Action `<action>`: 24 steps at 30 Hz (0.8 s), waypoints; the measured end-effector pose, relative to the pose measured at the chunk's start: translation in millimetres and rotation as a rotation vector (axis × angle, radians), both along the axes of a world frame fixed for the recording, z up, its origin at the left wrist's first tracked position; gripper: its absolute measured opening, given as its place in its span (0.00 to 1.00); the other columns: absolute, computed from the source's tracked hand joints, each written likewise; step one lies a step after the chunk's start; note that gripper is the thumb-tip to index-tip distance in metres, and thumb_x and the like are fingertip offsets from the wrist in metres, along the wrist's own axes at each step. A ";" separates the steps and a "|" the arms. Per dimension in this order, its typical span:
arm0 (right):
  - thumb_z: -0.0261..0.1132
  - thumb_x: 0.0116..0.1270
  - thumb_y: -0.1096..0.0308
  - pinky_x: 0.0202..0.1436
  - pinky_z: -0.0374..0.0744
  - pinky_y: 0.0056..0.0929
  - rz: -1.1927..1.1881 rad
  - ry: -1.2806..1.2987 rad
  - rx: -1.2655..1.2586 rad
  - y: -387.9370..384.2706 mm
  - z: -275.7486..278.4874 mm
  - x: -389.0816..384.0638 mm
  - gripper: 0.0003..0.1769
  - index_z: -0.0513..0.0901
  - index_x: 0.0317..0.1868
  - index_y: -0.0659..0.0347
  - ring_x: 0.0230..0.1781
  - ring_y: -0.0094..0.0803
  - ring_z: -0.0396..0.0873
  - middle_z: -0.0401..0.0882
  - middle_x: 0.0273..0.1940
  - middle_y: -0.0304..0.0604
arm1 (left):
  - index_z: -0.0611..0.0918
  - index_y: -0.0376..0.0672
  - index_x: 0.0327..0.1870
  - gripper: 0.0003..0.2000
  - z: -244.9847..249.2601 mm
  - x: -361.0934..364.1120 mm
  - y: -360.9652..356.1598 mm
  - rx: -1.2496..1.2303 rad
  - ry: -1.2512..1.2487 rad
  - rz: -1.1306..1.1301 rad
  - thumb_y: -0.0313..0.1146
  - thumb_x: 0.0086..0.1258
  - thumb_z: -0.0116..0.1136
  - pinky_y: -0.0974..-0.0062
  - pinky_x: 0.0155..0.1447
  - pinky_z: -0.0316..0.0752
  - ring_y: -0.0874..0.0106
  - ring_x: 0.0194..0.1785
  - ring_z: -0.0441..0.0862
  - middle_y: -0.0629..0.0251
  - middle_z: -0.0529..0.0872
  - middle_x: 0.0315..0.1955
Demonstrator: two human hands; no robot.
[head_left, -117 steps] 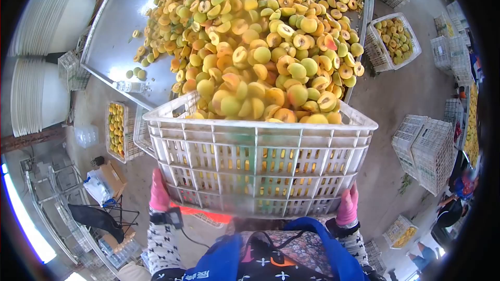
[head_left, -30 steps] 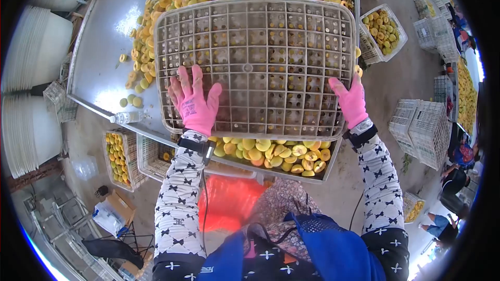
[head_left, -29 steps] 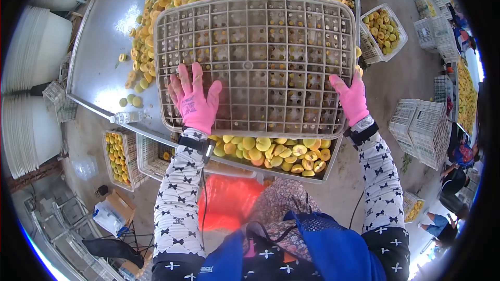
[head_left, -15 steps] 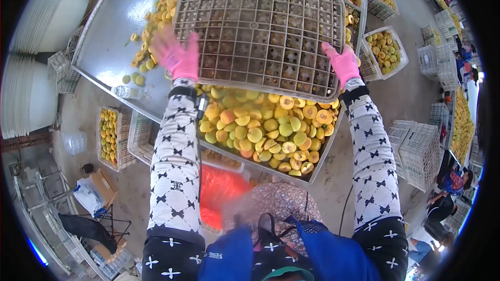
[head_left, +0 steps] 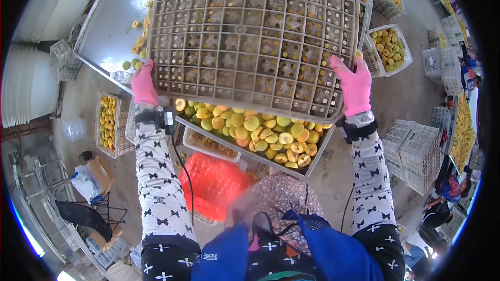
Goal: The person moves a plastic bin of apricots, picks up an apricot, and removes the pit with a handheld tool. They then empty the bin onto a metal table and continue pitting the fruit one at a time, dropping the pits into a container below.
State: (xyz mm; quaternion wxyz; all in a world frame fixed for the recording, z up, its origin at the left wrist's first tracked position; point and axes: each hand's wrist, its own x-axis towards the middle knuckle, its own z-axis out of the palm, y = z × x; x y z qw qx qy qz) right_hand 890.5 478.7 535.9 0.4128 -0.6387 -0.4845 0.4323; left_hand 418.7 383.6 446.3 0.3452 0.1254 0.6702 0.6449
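A grey plastic crate (head_left: 242,28) is held up in front of me with its gridded bottom facing me. Yellow fruit shows through its holes. My left hand (head_left: 144,86), in a pink glove, grips the crate's left edge near the lower corner. On the opposite edge, my right hand (head_left: 355,86), also gloved in pink, has hold of the crate with the thumb on its near side. Some fingers of both hands are hidden behind the rim. Beneath the crate, halved yellow peaches (head_left: 250,125) lie heaped on a metal table (head_left: 112,23), partly covered from view.
Crates of fruit stand at the left (head_left: 108,125) and right (head_left: 388,47). A red plastic sheet (head_left: 213,184) lies below the table's near edge. Stacked crates (head_left: 421,153) are on the floor at right. A clear bottle (head_left: 121,76) rests on the table's left edge. Other people work far right.
The crate has come up closer to me and looks larger. My left hand, blurred and spread beside it before, now holds its left edge. My right hand stays on the right side.
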 end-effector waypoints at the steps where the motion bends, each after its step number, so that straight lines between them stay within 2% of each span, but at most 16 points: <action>1: 0.77 0.57 0.62 0.21 0.63 0.18 0.013 0.089 0.039 -3.2 -7.0 3.3 0.17 0.80 0.38 0.62 0.19 0.14 0.65 0.76 0.27 0.30 | 0.83 0.32 0.50 0.17 2.5 -12.0 -4.9 -0.012 -0.009 -0.015 0.36 0.68 0.64 0.75 0.49 0.77 0.72 0.42 0.83 0.63 0.86 0.42; 4: 0.76 0.58 0.64 0.21 0.61 0.17 0.012 0.213 0.064 -12.6 -7.0 4.1 0.15 0.80 0.39 0.62 0.20 0.13 0.64 0.77 0.28 0.29 | 0.83 0.32 0.51 0.16 26.3 5.4 -11.1 0.003 0.090 0.021 0.35 0.68 0.63 0.76 0.52 0.76 0.72 0.43 0.83 0.63 0.86 0.40; 5: 0.76 0.59 0.64 0.21 0.61 0.16 0.017 0.204 0.097 -5.6 2.0 1.0 0.14 0.81 0.39 0.61 0.20 0.12 0.63 0.76 0.27 0.29 | 0.84 0.32 0.49 0.14 28.1 4.1 -7.4 0.031 0.219 0.045 0.33 0.68 0.63 0.76 0.51 0.76 0.72 0.43 0.83 0.64 0.86 0.39; 7: 0.75 0.59 0.64 0.21 0.60 0.15 0.025 0.174 0.107 -9.4 16.1 2.1 0.13 0.81 0.38 0.60 0.20 0.11 0.63 0.76 0.27 0.28 | 0.84 0.31 0.47 0.14 32.3 -5.9 -9.0 0.046 0.158 0.031 0.34 0.68 0.63 0.76 0.51 0.76 0.73 0.43 0.83 0.63 0.87 0.39; 9: 0.75 0.60 0.65 0.22 0.58 0.14 0.027 0.185 0.071 -18.4 22.5 7.7 0.11 0.82 0.36 0.59 0.19 0.11 0.62 0.74 0.26 0.26 | 0.85 0.31 0.46 0.15 69.1 10.2 -17.9 0.068 0.153 0.018 0.35 0.67 0.64 0.75 0.50 0.76 0.74 0.42 0.83 0.63 0.87 0.38; 13: 0.75 0.60 0.66 0.25 0.62 0.16 0.028 0.212 0.110 -8.3 25.6 14.9 0.10 0.82 0.36 0.60 0.22 0.13 0.65 0.74 0.26 0.26 | 0.83 0.31 0.53 0.17 73.5 -18.3 -8.4 0.146 0.209 -0.029 0.35 0.70 0.61 0.74 0.57 0.76 0.73 0.50 0.82 0.61 0.86 0.49; 16: 0.76 0.59 0.66 0.29 0.67 0.17 -0.006 0.330 0.174 -6.6 52.1 6.4 0.12 0.83 0.36 0.63 0.24 0.14 0.68 0.77 0.28 0.28 | 0.83 0.29 0.51 0.15 87.0 -41.7 -3.5 0.210 0.513 -0.137 0.32 0.70 0.59 0.76 0.63 0.71 0.72 0.54 0.81 0.58 0.86 0.48; 17: 0.76 0.59 0.64 0.33 0.70 0.17 0.050 0.279 0.207 3.2 51.0 15.9 0.13 0.83 0.36 0.64 0.27 0.15 0.72 0.79 0.29 0.30 | 0.83 0.29 0.53 0.14 109.2 -30.5 3.0 0.140 0.469 -0.075 0.29 0.74 0.53 0.75 0.66 0.69 0.71 0.57 0.81 0.57 0.86 0.52; 20: 0.72 0.64 0.65 0.44 0.75 0.18 0.094 0.241 0.183 19.9 86.1 10.4 0.13 0.83 0.44 0.65 0.39 0.18 0.79 0.83 0.37 0.34 | 0.83 0.31 0.54 0.15 117.6 -73.7 14.2 0.181 0.887 -0.249 0.29 0.74 0.50 0.75 0.68 0.68 0.71 0.60 0.80 0.58 0.85 0.55; 21: 0.72 0.64 0.63 0.43 0.75 0.19 0.114 0.306 0.171 24.5 94.1 5.8 0.16 0.83 0.45 0.66 0.38 0.19 0.79 0.83 0.37 0.35 | 0.83 0.33 0.55 0.15 124.0 -83.7 18.5 0.185 1.013 -0.282 0.29 0.74 0.49 0.75 0.69 0.67 0.70 0.62 0.79 0.58 0.84 0.57; 24: 0.73 0.63 0.61 0.43 0.75 0.19 0.068 0.006 0.350 54.2 89.5 3.8 0.20 0.83 0.47 0.68 0.36 0.19 0.77 0.83 0.37 0.35 | 0.81 0.35 0.59 0.16 137.9 -68.5 32.9 0.174 0.656 -0.063 0.27 0.74 0.48 0.74 0.69 0.67 0.69 0.63 0.79 0.58 0.84 0.57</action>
